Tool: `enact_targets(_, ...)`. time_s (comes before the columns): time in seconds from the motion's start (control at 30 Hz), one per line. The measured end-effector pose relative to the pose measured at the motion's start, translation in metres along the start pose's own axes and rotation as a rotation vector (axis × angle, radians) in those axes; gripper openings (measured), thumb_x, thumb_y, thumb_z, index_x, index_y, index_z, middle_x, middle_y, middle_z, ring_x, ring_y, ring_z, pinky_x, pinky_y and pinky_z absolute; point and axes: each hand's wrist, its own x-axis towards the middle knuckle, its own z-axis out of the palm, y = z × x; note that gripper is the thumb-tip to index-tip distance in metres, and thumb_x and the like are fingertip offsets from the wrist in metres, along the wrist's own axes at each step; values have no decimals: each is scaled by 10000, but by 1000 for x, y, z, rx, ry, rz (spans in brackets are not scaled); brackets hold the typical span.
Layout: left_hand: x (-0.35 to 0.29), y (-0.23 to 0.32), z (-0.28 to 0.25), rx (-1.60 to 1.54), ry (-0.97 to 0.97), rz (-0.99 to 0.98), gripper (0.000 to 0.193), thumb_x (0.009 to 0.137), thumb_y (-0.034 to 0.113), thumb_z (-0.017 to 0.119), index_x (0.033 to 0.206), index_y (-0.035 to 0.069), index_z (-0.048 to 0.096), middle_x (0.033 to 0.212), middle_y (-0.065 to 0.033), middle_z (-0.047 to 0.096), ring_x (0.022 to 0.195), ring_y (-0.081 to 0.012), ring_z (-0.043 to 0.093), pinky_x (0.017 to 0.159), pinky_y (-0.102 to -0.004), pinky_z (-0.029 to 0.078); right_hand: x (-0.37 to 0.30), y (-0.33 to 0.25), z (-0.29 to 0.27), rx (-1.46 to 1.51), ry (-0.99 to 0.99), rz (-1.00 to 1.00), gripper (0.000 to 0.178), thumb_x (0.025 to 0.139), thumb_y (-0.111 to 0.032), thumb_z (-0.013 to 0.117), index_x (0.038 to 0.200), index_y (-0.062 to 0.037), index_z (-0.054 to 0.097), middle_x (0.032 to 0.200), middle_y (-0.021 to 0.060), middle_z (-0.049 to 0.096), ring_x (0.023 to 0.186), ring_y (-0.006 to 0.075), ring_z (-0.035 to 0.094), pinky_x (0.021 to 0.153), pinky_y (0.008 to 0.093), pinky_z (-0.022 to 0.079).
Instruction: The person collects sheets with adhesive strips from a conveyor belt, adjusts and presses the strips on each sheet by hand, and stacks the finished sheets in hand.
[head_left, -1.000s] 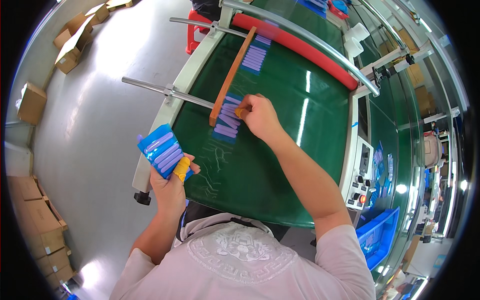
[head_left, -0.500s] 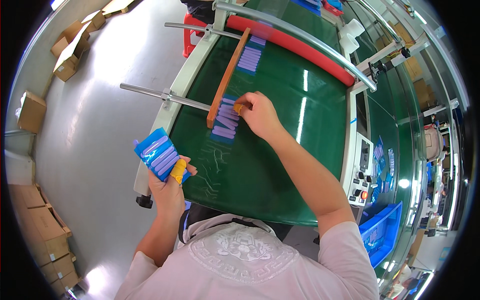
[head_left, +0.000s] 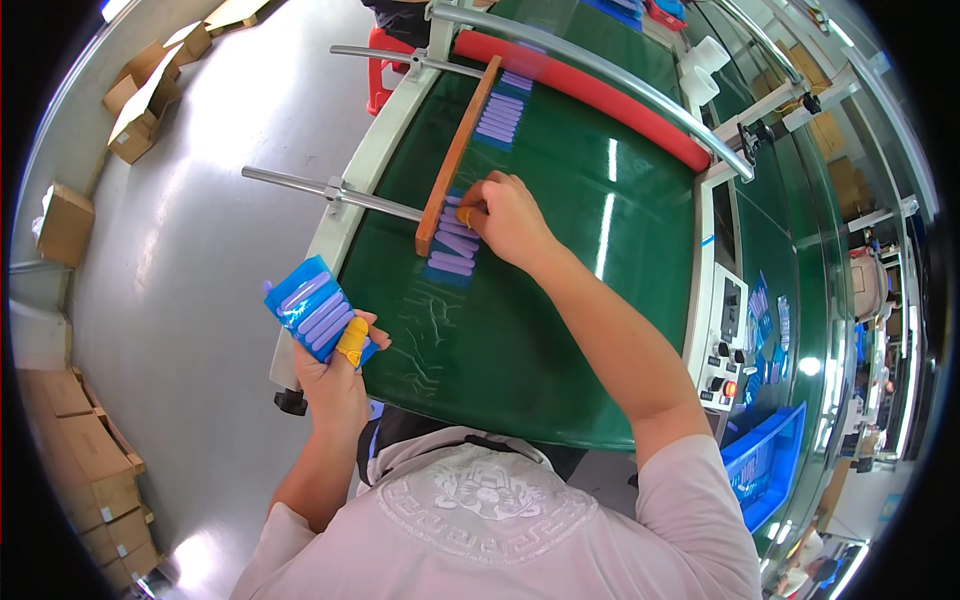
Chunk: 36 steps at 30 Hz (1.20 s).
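Observation:
My left hand [head_left: 343, 362], with a yellow finger cot on its thumb, is closed on a blue packet holding purple sticks [head_left: 318, 310], left of the green conveyor belt [head_left: 560, 330]. My right hand [head_left: 510, 218] bends over the belt, its fingers closed at the far edge of a second blue packet of purple sticks [head_left: 452, 263]. That packet lies flat beside a long orange-brown guide bar [head_left: 458, 160]. Whether the right fingers pinch the packet or one of its sticks is hidden. A third packet [head_left: 500, 118] lies farther along the bar.
A red roller [head_left: 590, 100] and a metal bar [head_left: 600, 80] span the belt's far end. A control panel [head_left: 722, 345] stands on the right frame, with a blue crate [head_left: 765, 470] below. Metal rods [head_left: 380, 206] hold the guide bar. Cardboard boxes [head_left: 90, 455] stand at left.
My right hand has shifted slightly left and its fingers have curled in over the packet. The farther packet has barely moved. My left hand still holds its packet in nearly the same place.

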Motion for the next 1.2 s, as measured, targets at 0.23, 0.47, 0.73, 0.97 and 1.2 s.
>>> enact_targets(0.23,0,-1,2,-10,-8,-10,157,911,41,568,1053,45,500,965,-128,628,764,-208,631,680,-372,544,-1,1,5,13,25,31,135,743,-113,657,848,-34,692,902,145,599,901,333,547,811,428,465)
enact_targets(0.47,-1,0,2,16,-10,-7,152,915,36,554,1056,44,498,969,-136,627,771,-213,633,679,-377,546,-3,3,8,9,75,56,127,753,-116,639,834,-27,682,911,150,600,903,338,547,817,431,462)
enact_targets(0.73,-1,2,1,33,14,-13,146,913,38,561,1051,40,513,965,-129,628,770,-210,634,682,-374,544,-32,-14,-7,53,104,-95,101,778,-82,615,866,-49,653,859,113,550,858,308,510,773,402,426)
enact_targets(0.97,0,2,8,9,-26,-14,142,915,43,561,1051,42,520,966,-128,630,773,-209,633,688,-375,542,-42,-16,6,-38,121,-114,119,748,-99,680,861,-61,671,865,91,554,869,285,516,781,394,421)
enact_targets(1.2,-1,1,1,31,-18,-4,132,920,48,553,1047,34,519,964,-136,630,768,-214,635,688,-379,542,-38,-20,7,-109,38,-4,124,743,-59,643,854,-37,694,919,140,601,906,324,541,812,415,451)
